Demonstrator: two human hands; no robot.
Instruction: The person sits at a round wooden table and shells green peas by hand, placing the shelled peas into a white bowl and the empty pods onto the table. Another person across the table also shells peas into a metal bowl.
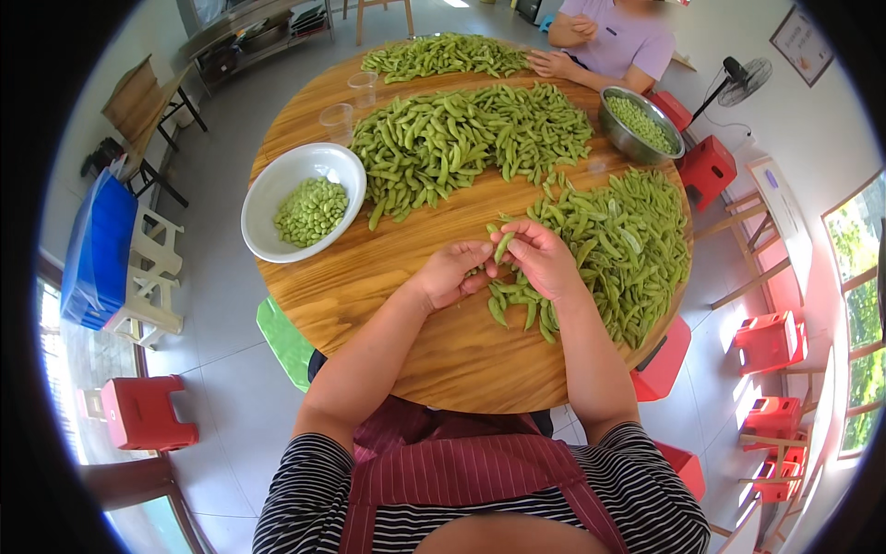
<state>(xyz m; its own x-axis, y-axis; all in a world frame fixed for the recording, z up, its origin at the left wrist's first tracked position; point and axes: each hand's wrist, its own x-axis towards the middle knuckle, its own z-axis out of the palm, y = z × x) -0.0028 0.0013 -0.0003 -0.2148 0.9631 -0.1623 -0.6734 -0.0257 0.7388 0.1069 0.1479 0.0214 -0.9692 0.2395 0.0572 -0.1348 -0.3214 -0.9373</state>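
Note:
A green edamame pod is held upright between my two hands above the near middle of the round wooden table. My right hand pinches it between thumb and fingers. My left hand has its thumb and fingertips closed at the pod's left side; a bit of green shows under its curled fingers. To the right lies a wide pile of pods and opened hulls, partly under my right hand. A white bowl of shelled green beans stands to the left.
Larger pod heaps cover the table's middle and far side. Two clear plastic cups stand behind the white bowl. A co-worker sits at the far right beside a metal bowl of beans. Red stools surround the table.

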